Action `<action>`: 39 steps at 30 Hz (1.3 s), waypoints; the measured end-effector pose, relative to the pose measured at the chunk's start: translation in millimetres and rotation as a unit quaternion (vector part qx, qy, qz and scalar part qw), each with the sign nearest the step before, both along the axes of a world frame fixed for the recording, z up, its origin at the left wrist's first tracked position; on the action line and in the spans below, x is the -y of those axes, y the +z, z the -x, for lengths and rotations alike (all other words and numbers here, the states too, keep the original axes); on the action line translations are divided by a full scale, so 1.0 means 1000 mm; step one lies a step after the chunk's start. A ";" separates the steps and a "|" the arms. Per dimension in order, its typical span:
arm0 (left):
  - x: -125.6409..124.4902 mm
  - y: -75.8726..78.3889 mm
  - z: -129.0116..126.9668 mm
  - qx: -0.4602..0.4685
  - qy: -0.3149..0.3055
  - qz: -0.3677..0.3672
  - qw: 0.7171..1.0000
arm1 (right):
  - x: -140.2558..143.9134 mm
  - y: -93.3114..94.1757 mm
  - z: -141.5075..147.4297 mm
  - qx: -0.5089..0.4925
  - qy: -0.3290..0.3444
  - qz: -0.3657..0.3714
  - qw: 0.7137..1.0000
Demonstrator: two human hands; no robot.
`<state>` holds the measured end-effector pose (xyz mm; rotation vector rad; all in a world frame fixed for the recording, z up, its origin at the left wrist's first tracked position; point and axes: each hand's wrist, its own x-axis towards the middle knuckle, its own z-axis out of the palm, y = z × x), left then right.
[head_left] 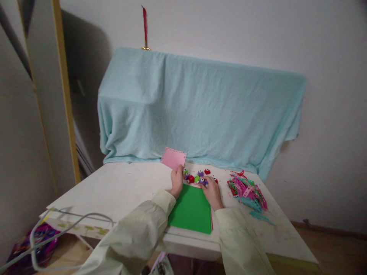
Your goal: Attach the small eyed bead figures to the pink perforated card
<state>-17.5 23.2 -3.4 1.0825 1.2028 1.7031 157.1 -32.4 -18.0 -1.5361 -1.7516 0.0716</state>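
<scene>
My left hand (177, 179) is closed on the lower right corner of a pink paper card (173, 158), whose edges carry small punched holes. The card is held tilted above the back part of the table. My right hand (212, 191) has its fingers closed around a small purple craft punch (202, 181) with a white, eye-like top. Beside it lie several similar punches, among them a red one (191, 179) and a green one (196, 179). A stack of coloured paper with a green sheet (190, 210) on top lies between my forearms.
To the right is a tangled heap of cut, perforated paper strips (249, 192). A light blue cloth (200, 110) drapes over something at the back of the white table (129, 187). A grey cable (71, 219) loops past the left front edge.
</scene>
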 end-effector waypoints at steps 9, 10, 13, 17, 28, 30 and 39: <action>-0.001 -0.003 -0.002 -0.038 -0.019 -0.018 0.999 | 0.000 0.001 0.001 0.004 -0.004 -0.001 1.000; -0.001 -0.003 -0.002 -0.040 -0.020 -0.019 0.999 | 0.001 0.001 0.001 0.004 -0.004 -0.002 1.000; 0.000 -0.002 -0.002 -0.049 -0.017 -0.021 0.998 | 0.001 0.001 0.001 0.004 -0.004 -0.004 1.000; 0.002 -0.002 -0.001 -0.053 -0.009 -0.023 0.998 | 0.001 0.000 0.001 0.003 -0.004 -0.004 1.000; 0.000 -0.002 -0.001 -0.012 -0.011 -0.018 1.000 | 0.005 0.010 0.005 -0.012 -0.006 -0.011 1.000; 0.000 -0.002 -0.001 -0.009 -0.007 -0.019 1.000 | 0.008 0.015 0.007 -0.017 -0.004 -0.024 1.000; 0.000 -0.002 -0.001 -0.020 -0.006 -0.014 1.000 | 0.027 0.029 0.029 0.071 0.158 0.016 0.985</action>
